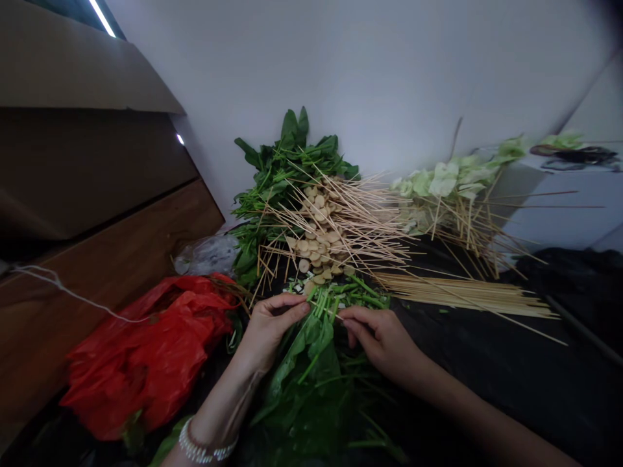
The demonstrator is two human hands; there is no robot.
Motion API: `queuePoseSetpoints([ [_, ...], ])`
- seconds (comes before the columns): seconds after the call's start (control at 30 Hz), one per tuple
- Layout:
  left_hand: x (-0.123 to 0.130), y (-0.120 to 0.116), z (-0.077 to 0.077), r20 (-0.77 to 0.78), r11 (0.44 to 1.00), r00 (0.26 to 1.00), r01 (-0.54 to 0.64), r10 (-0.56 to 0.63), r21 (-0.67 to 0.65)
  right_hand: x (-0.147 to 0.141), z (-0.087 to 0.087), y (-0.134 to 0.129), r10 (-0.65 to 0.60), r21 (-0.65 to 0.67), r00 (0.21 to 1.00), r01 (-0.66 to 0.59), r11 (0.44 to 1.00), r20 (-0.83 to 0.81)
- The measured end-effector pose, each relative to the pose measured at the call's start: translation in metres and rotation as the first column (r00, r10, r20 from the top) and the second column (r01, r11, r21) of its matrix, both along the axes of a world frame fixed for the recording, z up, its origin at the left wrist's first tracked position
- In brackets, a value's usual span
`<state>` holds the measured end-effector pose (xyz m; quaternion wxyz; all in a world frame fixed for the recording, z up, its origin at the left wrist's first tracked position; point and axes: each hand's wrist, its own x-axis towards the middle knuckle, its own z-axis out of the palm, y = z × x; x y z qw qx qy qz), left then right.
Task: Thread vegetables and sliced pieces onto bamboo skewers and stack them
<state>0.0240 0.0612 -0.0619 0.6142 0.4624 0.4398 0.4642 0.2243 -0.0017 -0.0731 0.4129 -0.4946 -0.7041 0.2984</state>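
Observation:
Low in the middle, my left hand (pixel 270 327) pinches the stems of leafy greens (pixel 314 370) between thumb and fingertips. A bracelet of pale beads circles that wrist. Opposite it, my right hand (pixel 384 340) is closed in a pinch on a thin wooden skewer (pixel 333 314), which lies across the green stems. The broad leaves hang down toward me between my forearms. Just beyond my fingers are cut green stems (pixel 367 292) and a pile of skewered round pale slices (pixel 318 243).
Behind the slices rise more leafy greens (pixel 287 168). Bare skewers (pixel 467 295) lie bundled at right, below skewered pale cabbage leaves (pixel 445 178). A red plastic bag (pixel 156 350) and a clear bag (pixel 209 254) lie left. Black sheeting (pixel 467 370) covers the surface; a white wall stands behind.

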Motion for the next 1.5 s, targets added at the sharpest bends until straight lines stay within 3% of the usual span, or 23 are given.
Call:
queuePoseSetpoints([
  [0.4, 0.004, -0.004, 0.0, -0.045, 0.995, 0.998, 0.05, -0.054, -0.083, -0.005, -0.01, 0.0, 0.021, 0.016, 1.0, -0.021, 1.0, 0.007],
  [0.53, 0.003, -0.002, 0.0, -0.038, 0.994, 0.996, 0.072, -0.075, -0.077, -0.003, -0.004, 0.002, 0.017, 0.002, 0.999, -0.017, 1.0, -0.027],
  [0.67, -0.003, 0.008, -0.002, 0.036, 0.999, 0.999, -0.032, 0.03, 0.04, 0.009, 0.01, 0.004, -0.104, -0.047, 0.977, 0.097, 0.994, -0.189],
  [0.77, -0.004, 0.012, -0.004, 0.046, 0.99, 0.994, -0.101, 0.097, 0.096, 0.023, 0.018, 0.009, -0.221, -0.143, 0.892, 0.177, 0.974, -0.395],
  [0.9, 0.007, 0.002, -0.01, -0.168, 0.986, 0.986, 0.036, -0.009, 0.162, 0.036, 0.02, 0.014, -0.286, -0.176, 0.801, 0.227, 0.958, -0.526],
  [1.0, 0.016, -0.009, -0.017, -0.387, 0.951, 0.915, 0.211, -0.112, 0.225, 0.036, 0.018, 0.016, -0.26, -0.163, 0.792, 0.203, 0.965, -0.552],
  [1.17, 0.02, -0.017, -0.025, -0.535, 0.893, 0.844, 0.274, -0.045, 0.356, 0.031, 0.021, 0.014, -0.246, -0.186, 0.82, 0.172, 0.967, -0.518],
  [1.33, 0.013, -0.011, -0.011, -0.4, 0.929, 0.915, 0.183, -0.042, 0.321, 0.029, 0.023, 0.012, -0.2, -0.195, 0.837, 0.114, 0.974, -0.509],
  [1.5, 0.002, 0.0, 0.008, -0.083, 0.997, 0.996, 0.047, -0.042, 0.065, 0.029, 0.02, 0.01, -0.146, -0.221, 0.848, 0.035, 0.975, -0.509],
])
